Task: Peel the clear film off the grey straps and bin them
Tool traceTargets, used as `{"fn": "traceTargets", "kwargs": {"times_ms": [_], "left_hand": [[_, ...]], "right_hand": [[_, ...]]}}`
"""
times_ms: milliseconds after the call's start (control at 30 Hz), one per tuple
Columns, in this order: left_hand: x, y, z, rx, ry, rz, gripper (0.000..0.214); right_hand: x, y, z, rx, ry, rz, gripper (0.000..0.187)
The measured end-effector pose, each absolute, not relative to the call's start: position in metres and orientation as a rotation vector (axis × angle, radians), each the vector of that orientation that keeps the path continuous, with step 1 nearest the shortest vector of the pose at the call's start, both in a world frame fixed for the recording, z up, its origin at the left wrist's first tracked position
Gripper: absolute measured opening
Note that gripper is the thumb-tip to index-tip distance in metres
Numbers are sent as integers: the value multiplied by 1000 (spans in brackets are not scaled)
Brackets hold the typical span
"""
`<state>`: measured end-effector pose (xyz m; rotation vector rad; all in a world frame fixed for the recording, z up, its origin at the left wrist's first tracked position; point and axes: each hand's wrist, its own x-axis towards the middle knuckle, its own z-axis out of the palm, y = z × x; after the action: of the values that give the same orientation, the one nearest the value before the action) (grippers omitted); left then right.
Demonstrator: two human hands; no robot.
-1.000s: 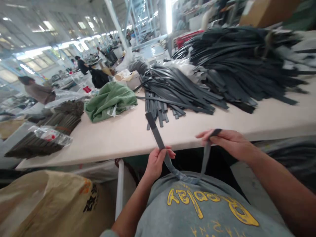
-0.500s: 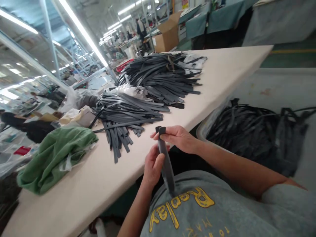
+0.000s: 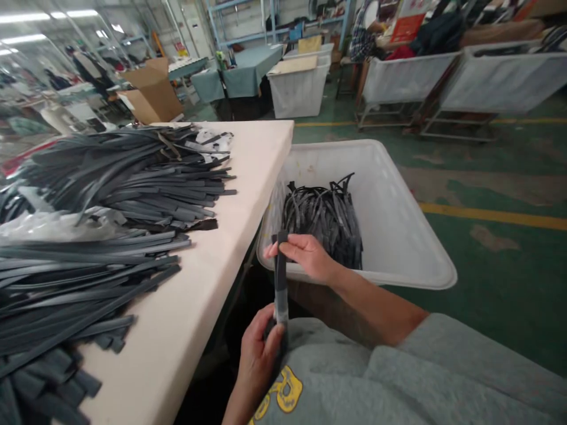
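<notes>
A dark grey fabric strip (image 3: 280, 274) hangs between my two hands, just off the table's edge and in front of my shirt. Its top end is pinched by my right hand (image 3: 308, 254), thumb and fingers closed on it. Lower down, my left hand (image 3: 259, 348) grips the same strip, its fingers partly hidden. A paler, shiny patch shows on the strip just above the left thumb. Behind my right hand, a heap of dark strips (image 3: 323, 218) lies in a white plastic bin (image 3: 398, 236).
On the pale table (image 3: 248, 218) to my left lie piles of dark strips (image 3: 97, 283) and white plastic wrap (image 3: 62, 224). A cardboard box (image 3: 153, 91) stands beyond it. White wheeled carts (image 3: 407, 77) stand across the green floor, and a person in a checked garment (image 3: 365, 29) is behind them.
My view has swung to the right, bringing the whole bin into sight. My left hand has slid down the strip, away from my right hand, which still pinches its top.
</notes>
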<state>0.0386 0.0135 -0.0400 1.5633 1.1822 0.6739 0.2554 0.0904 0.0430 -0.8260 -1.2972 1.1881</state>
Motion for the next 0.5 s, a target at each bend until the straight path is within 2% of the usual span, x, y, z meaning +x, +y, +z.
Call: {"fn": "traceTargets", "kwargs": {"times_ms": [200,267,333,400,500], "left_hand": [[19,9,-78,1397,1366,551,53],[9,5,-91,1385,1379,517,56],[-1,1,-100,1359,1388,501,59],[-8,-2,-104,1332,1405,504,61],[-16,-4,-95,1330,1417,524,57]], "right_hand": [[379,130,50,-1083,-1357,492,28],[427,147,48,-1342,-1506,286,30],[469,160,40,-1799,-1680,105,32],[499,165,22,-2200,-1778,42,30],[514,158,-18,-2469,-1839,236,24]]}}
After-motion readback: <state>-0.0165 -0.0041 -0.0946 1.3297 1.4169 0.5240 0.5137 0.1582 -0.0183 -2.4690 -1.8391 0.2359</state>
